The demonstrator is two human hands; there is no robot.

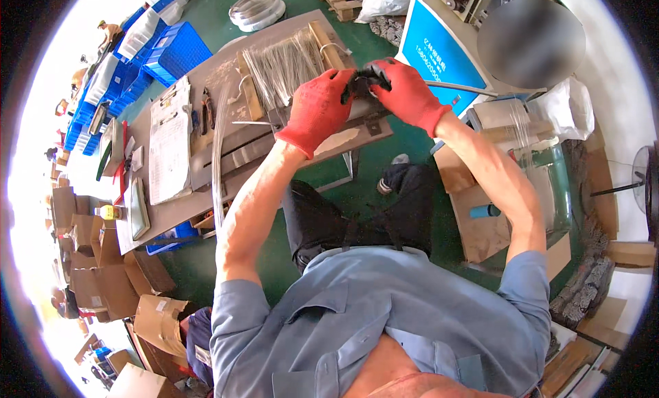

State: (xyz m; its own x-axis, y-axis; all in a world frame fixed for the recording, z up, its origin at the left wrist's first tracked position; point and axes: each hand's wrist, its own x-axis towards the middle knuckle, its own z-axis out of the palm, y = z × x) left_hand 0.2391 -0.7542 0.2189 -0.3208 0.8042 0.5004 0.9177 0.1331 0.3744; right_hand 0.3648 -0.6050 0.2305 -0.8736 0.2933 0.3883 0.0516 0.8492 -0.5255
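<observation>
Both my hands wear red gloves and meet over the near edge of a grey workbench (226, 157). My left hand (317, 109) and my right hand (405, 92) together grip a small black part (364, 82) between them. A thin grey metal rod (460, 89) runs out to the right from that part. Just behind my hands a bundle of thin pale wires (285, 65) lies spread on the bench, next to a wooden block (326, 44).
Papers (168, 140), pliers (208, 109) and a long clear tube (218, 157) lie on the bench's left part. Blue crates (175, 51) stand beyond it, cardboard boxes (103, 274) at the left. A blue panel (436, 54) and open cartons (480, 212) stand to my right.
</observation>
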